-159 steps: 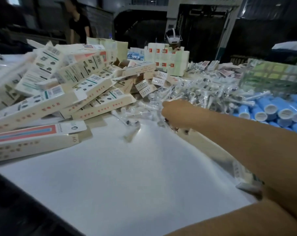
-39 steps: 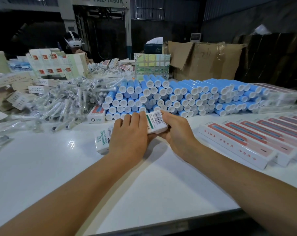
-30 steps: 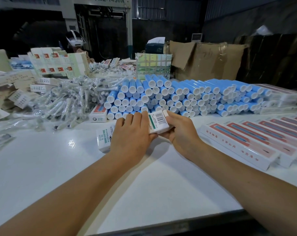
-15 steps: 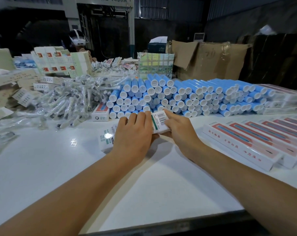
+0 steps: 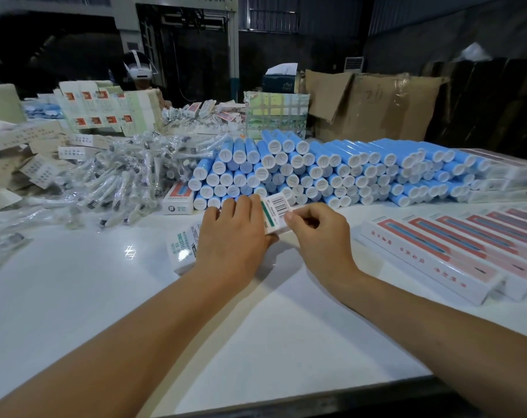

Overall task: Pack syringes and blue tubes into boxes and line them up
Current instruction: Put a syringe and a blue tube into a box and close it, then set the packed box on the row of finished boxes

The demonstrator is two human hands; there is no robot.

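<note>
At the left of the frame, wrapped syringes (image 5: 126, 182) lie heaped on the white table (image 5: 75, 297). At centre, your left hand (image 5: 230, 236) lies over the white box (image 5: 274, 211), thumb tucked under it, while your right hand (image 5: 319, 233) pinches its barcoded end. Blue tubes (image 5: 331, 170) are stacked just behind. Packed boxes (image 5: 455, 251) line up at right.

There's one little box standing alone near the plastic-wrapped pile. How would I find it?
Start at the big stack of blue tubes across the white table. At its left end, beside the heap of wrapped syringes, stands a small white box. Unlike the long boxes lined up at right, it is short and shows a red panel on top.
</note>
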